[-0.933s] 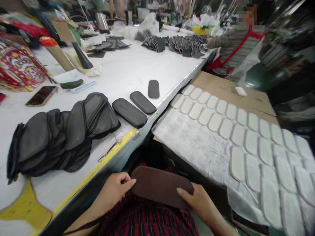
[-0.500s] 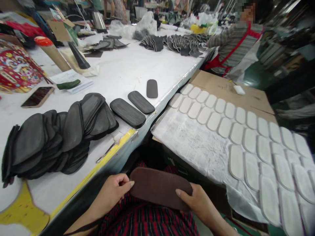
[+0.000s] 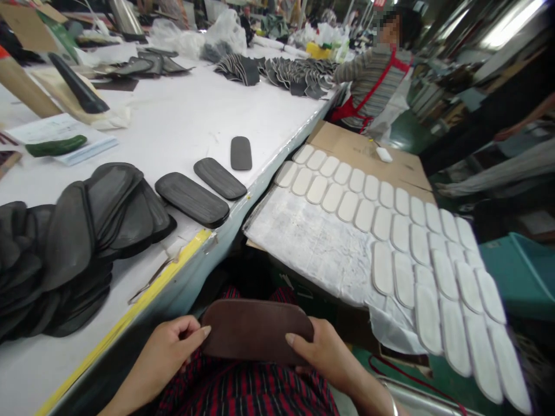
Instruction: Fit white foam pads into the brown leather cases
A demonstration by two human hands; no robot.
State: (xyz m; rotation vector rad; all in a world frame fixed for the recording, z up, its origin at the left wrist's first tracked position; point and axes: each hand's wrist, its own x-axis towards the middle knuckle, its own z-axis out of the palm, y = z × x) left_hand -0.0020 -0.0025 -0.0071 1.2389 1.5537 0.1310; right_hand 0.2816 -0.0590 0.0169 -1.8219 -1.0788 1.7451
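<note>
Over my lap, below the table (image 3: 182, 127) edge, I hold a brown pad (image 3: 255, 329) flat and level between both hands. My left hand (image 3: 167, 352) curls round its left end, thumb on top and fingers underneath, closed on it; my right hand (image 3: 323, 355) pinches the right end the same way, thumb lying across the upper face. Gripping both ends keeps the piece steady and face-up, I judge, so its surface can be looked over. On the table to my left sits a heap of dark pads (image 3: 73, 242), overlapped like scales so each edge is easy to pick off. Just beyond them three single dark pads (image 3: 193, 199) lie apart in a row near the table edge, spaced so none covers another. To my right a board (image 3: 368, 153) carries a white sheet (image 3: 316, 242) with white pads (image 3: 390, 231) set side by side in neat rows, nearly touching. At the far end another person (image 3: 373, 75) in a striped top stands by more fanned dark pieces (image 3: 290, 75).
</note>
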